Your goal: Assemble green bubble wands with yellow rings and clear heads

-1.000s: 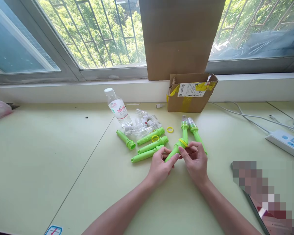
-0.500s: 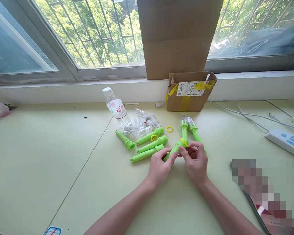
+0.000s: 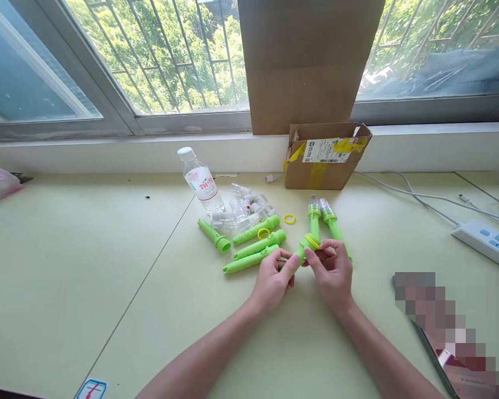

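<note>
My left hand [image 3: 273, 280] is closed round the lower part of a green plastic tube [image 3: 301, 255], which is tilted up to the right. A yellow ring [image 3: 312, 241] sits around the tube's wide upper end. My right hand [image 3: 331, 272] pinches that end, its fingertips at the ring. Several green tubes with threaded ends, such as this one [image 3: 249, 260], lie to the left. Two green tubes with clear tops [image 3: 314, 208] lie just beyond my right hand. Loose yellow rings [image 3: 289, 219] lie among the parts.
Clear plastic caps [image 3: 237, 210] are piled beside a water bottle [image 3: 202, 183]. An opened cardboard box [image 3: 320, 166] stands at the back by the window. A power strip [image 3: 484, 241] with cables is on the right, and a phone [image 3: 432, 354] with a blurred screen lies at front right.
My left hand has shifted slightly down the tube, with its fingers regripping. The right hand stays at the ring. The whole view has shifted slightly.
</note>
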`<action>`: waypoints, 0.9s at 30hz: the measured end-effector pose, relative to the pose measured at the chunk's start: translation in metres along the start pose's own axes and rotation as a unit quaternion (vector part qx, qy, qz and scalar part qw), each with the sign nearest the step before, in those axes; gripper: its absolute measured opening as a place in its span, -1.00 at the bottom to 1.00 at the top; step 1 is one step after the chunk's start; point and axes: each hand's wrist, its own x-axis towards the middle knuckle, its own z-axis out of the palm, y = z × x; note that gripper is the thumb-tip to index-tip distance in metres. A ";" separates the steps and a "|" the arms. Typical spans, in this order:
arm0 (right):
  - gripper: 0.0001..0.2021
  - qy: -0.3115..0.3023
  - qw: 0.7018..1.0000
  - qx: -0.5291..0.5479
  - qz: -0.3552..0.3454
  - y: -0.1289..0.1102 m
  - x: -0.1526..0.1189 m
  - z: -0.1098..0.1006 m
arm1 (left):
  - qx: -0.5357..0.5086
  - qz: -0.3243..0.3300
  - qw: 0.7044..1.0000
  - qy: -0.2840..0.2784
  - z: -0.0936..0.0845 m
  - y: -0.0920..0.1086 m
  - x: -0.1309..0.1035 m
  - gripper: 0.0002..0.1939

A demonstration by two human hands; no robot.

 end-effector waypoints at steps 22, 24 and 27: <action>-0.80 -0.001 1.000 -0.008 -0.011 -0.001 0.001 -0.001 | 0.015 0.040 0.998 0.039 0.000 -0.008 0.004 -0.64; -0.80 -0.003 1.000 -0.008 -0.011 -0.002 0.001 -0.001 | 0.010 0.046 0.999 0.028 -0.001 -0.008 0.005 -0.65; -0.79 -0.005 1.000 -0.010 -0.012 -0.003 0.001 -0.001 | 0.012 0.055 0.998 0.007 -0.002 -0.007 0.004 -0.65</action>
